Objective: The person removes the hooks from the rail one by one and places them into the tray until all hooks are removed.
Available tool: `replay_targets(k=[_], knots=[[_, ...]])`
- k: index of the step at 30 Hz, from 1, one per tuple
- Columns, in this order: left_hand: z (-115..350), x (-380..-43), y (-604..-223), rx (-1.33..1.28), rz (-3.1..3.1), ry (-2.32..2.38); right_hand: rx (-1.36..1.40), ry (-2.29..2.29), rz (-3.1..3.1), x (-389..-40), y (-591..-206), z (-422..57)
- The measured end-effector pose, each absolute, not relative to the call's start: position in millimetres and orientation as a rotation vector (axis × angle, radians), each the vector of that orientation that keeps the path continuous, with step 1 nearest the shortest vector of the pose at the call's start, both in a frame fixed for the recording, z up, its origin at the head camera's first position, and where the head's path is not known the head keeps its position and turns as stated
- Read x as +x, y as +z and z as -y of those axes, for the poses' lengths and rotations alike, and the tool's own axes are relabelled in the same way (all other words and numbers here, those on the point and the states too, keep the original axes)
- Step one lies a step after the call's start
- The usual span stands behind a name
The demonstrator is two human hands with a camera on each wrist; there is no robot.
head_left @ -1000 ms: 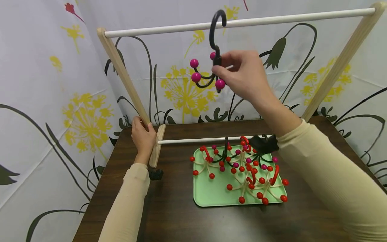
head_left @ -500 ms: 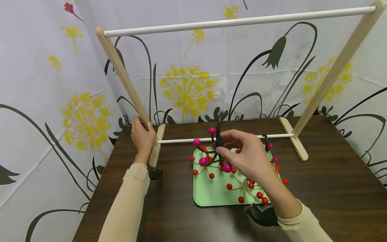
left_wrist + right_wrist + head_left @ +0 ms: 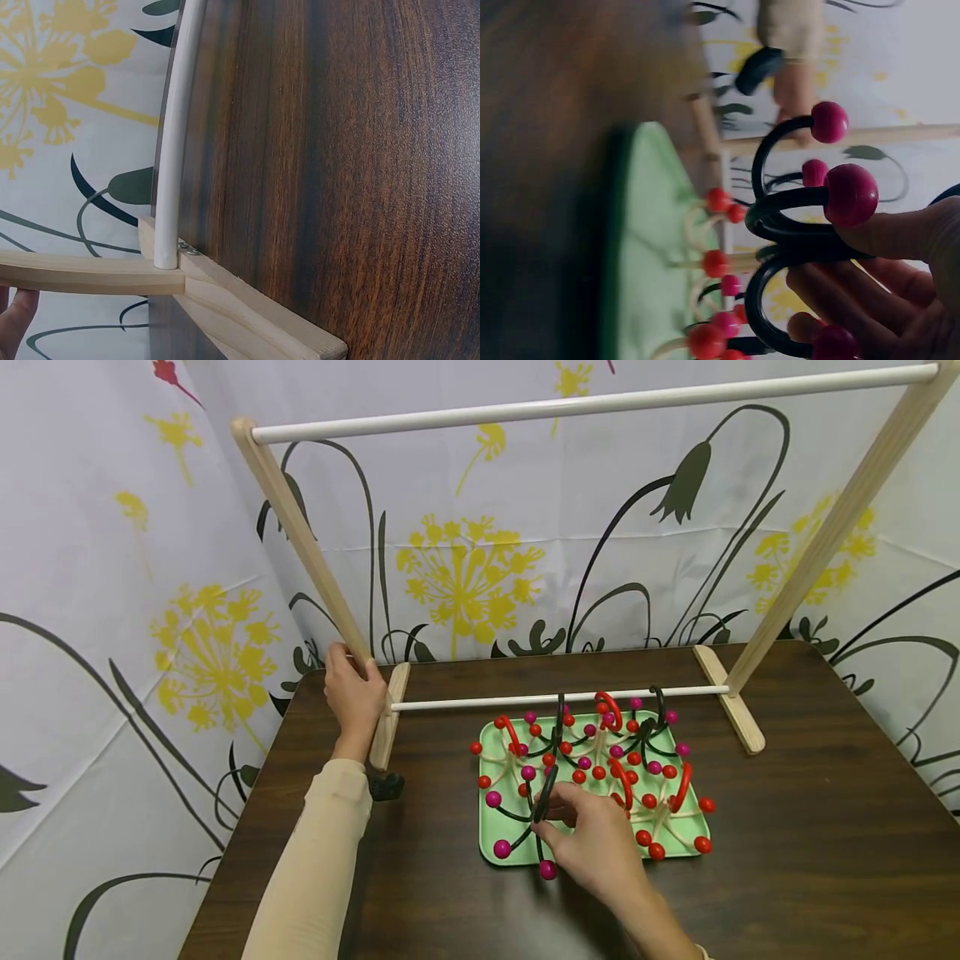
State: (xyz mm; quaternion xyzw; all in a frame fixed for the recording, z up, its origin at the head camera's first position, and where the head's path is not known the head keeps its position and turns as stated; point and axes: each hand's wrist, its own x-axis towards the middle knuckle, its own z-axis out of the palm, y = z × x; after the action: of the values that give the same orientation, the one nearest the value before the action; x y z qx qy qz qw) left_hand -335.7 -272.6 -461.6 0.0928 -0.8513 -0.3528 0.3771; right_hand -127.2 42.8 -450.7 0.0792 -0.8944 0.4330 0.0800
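My right hand (image 3: 588, 839) pinches the stem of a black multi-armed hook hanger (image 3: 536, 818) tipped with magenta balls, low over the front left of the green tray (image 3: 491, 835). In the right wrist view, thumb and fingers close on the black hanger's stem (image 3: 810, 244), its curved arms pointing at the tray. My left hand (image 3: 354, 693) grips the lower part of the left wooden upright (image 3: 300, 535) of a rack. Two more black hangers and several cream ones with red hooks (image 3: 682, 789) and red balls stand on the tray.
The rack's white top rod (image 3: 600, 403) spans above the table, and a lower rod (image 3: 465, 702) runs behind the tray. Wooden feet (image 3: 731, 702) stand on the dark table (image 3: 825, 827). A flower-patterned curtain (image 3: 465, 593) hangs close behind.
My right hand has brought the black hanger down from beside the top rod to the tray's front left. The left hand has stayed on the upright.
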Motion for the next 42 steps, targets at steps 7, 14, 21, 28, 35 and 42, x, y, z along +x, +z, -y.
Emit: replay_targets(k=[7,14,21,28,35,42], knots=[[273,-336,-461,0.235,2.178,-0.903,0.222,1.128,2.646,-129,-477,-36],[272,-335,-461,0.231,2.171,-0.902,0.221,0.999,2.606,-136,-495,-31],[273,-336,-461,0.231,2.166,-0.905,0.196,0.87,2.605,-138,-501,-29],[273,-336,-463,0.239,2.165,-0.908,0.249,0.767,2.55,-136,-505,-29],[273,-334,-461,0.229,2.151,-0.908,0.226,0.756,2.556,-129,-500,-34],[273,-333,-462,0.232,2.153,-0.91,0.2,0.823,2.617,-114,-479,-46]])
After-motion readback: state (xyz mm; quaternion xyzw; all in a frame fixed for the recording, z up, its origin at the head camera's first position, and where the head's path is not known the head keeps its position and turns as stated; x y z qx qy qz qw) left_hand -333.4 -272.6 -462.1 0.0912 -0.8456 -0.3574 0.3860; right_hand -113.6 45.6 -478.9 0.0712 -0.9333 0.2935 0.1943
